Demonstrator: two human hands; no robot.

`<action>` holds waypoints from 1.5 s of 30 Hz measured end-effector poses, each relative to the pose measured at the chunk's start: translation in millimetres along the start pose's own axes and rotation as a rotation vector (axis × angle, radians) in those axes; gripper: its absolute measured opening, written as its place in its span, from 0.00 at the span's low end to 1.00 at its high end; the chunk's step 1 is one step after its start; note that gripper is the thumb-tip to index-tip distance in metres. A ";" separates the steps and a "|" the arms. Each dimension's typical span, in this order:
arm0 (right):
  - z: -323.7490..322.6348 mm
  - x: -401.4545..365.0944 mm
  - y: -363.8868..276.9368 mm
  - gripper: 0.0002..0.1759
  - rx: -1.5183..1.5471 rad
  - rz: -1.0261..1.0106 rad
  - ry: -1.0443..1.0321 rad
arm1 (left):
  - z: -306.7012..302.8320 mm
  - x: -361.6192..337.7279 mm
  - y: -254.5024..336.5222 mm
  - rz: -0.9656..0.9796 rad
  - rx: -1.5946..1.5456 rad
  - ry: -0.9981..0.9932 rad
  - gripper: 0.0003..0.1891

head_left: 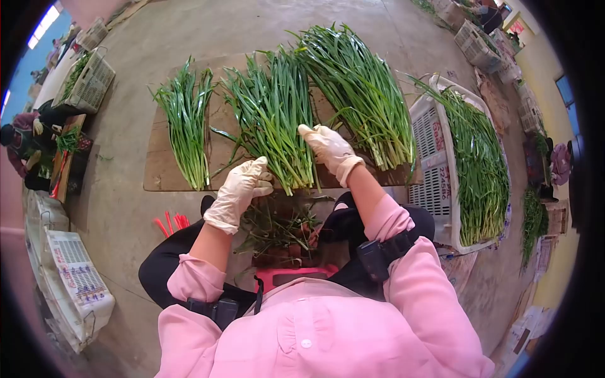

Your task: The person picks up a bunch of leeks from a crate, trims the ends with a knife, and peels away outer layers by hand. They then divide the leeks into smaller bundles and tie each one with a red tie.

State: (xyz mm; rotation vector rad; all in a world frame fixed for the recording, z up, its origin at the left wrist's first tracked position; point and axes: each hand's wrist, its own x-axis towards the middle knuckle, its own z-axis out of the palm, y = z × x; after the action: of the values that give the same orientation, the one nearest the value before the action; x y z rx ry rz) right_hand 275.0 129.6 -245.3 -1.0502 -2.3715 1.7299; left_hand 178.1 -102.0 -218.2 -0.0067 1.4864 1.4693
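Note:
Three bunches of Chinese chives lie on a brown board in front of me: a thin left bunch (188,126), a middle bunch (274,116) and a thick right bunch (362,94). My left hand (244,192), in a pale glove, is at the lower left of the middle bunch, fingers bent and drawn together. My gloved right hand (329,148) is at that bunch's right edge, its thumb and fingers pinched near the stalks. What either hand holds, if anything, is too small to make out.
The brown board (165,170) lies on the concrete floor. Loose leaf scraps (277,227) are between my legs. At right stands a white crate (435,170) full of chives. Red strips (173,222) are by my left leg. White crates (75,271) and another person (31,145) are at left.

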 end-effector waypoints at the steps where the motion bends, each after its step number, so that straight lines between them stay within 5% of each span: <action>1: 6.2 -8.0 -13.6 0.45 -0.065 -0.009 0.023 | 8.1 2.1 -1.2 0.015 -0.031 -0.026 0.15; 3: 24.2 -11.1 -24.7 0.61 0.073 0.052 -0.036 | 17.5 8.6 -1.4 0.060 -0.089 -0.074 0.17; 5: 34.0 -19.7 -36.2 0.62 0.055 0.136 -0.025 | 23.3 4.9 4.2 0.079 -0.052 -0.099 0.20; 6: 56.3 -1.4 -4.8 0.52 0.318 0.072 -0.021 | 23.0 5.6 0.2 0.137 -0.069 -0.156 0.20; 7: 52.6 -16.8 -20.4 0.35 0.572 -0.016 -0.237 | 21.7 8.1 -5.3 0.197 -0.084 -0.215 0.20; 9: 54.1 -36.8 -37.8 0.38 0.730 0.097 -0.344 | 25.4 2.3 -11.7 0.213 -0.188 -0.187 0.19; 13: 58.0 -58.0 -37.5 0.31 0.665 0.105 -0.375 | 25.7 -25.0 -22.4 0.156 -0.230 -0.163 0.18; 14: 63.0 -63.4 -37.1 0.21 0.569 0.094 -0.304 | 28.2 -33.5 -22.6 0.147 -0.241 -0.174 0.18; 17: 54.9 -77.4 -46.1 0.25 0.485 0.007 -0.396 | 26.2 -42.5 -28.1 0.097 -0.313 -0.207 0.15; 18: 60.9 -57.9 -19.2 0.27 0.117 -0.154 -0.277 | 22.9 -43.0 -30.3 0.063 -0.343 -0.198 0.14; 21: 54.4 -60.4 -26.6 0.32 -0.039 -0.206 -0.260 | 14.5 -51.8 -31.1 0.012 -0.416 -0.202 0.12; 24: 45.1 -78.2 -41.5 0.36 0.272 0.018 -0.256 | -4.3 -54.4 -37.6 -0.011 -0.444 -0.256 0.15; 29: 36.5 -95.9 -27.4 0.34 0.825 0.215 -0.417 | -12.8 -92.5 -35.4 0.040 -0.285 -0.278 0.19; 33: 39.2 -92.8 -29.4 0.36 1.205 0.021 -0.630 | 2.2 -123.7 -20.8 0.052 -0.093 -0.341 0.24; 38: 16.0 -80.9 -57.2 0.58 1.260 -0.270 -0.544 | 4.9 -131.6 -7.0 0.117 0.200 -0.359 0.40; 40: 5.2 -70.5 -63.7 0.55 1.313 -0.252 -0.647 | 5.5 -129.0 -1.9 0.133 0.341 -0.346 0.44; 43: 0.5 -69.2 -84.9 0.43 1.298 -0.294 -0.538 | 8.0 -122.1 10.1 0.063 0.541 -0.298 0.51; 45: -2.4 -62.6 -96.3 0.36 1.246 -0.256 -0.452 | 5.3 -113.5 5.1 0.221 0.480 -0.315 0.51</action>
State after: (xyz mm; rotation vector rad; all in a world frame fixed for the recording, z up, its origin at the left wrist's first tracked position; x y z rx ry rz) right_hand 276.2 83.6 -140.0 -0.1465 -0.9295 2.7648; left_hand 234.5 -165.5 -142.6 0.6669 1.5721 1.1791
